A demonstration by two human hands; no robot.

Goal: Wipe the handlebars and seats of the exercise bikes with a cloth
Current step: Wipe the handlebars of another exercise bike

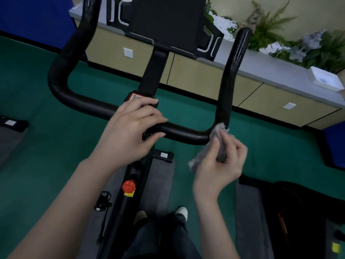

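A black U-shaped handlebar [84, 103] of an exercise bike fills the upper half of the view, with a dark console screen [166, 23] above its stem. My left hand [130, 126] rests on the middle of the crossbar, fingers laid over it and thumb under. My right hand [222, 163] pinches a crumpled grey cloth [216, 135] and presses it against the handlebar's right bend. The bike's seat is out of view.
A red knob [128, 186] sits on the bike frame below. The floor is green carpet [37, 165]. A beige cabinet ledge [261, 70] with plants [280, 30] and a white tray [325, 79] runs behind. Another machine [291, 221] stands at lower right. My shoes [182, 212] show below.
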